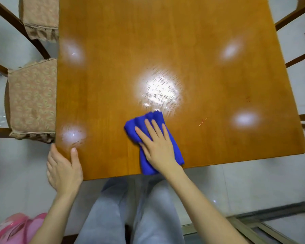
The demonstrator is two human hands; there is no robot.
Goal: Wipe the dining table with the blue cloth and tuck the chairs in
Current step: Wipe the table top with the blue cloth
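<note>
While left hand [64, 170] clamps surface [165, 41] corner, right hand [157, 145] presses flat, fingers spread, on blue cloth [148, 122].

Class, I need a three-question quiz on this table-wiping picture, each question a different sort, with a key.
1. True or false: the right hand lies flat on the cloth.
2. What does the left hand grip? A) a chair B) the table corner C) the cloth
3. Fill in: cushioned chairs stand along the table's ___ side.

Key: 1 true; 2 B; 3 left.
</note>
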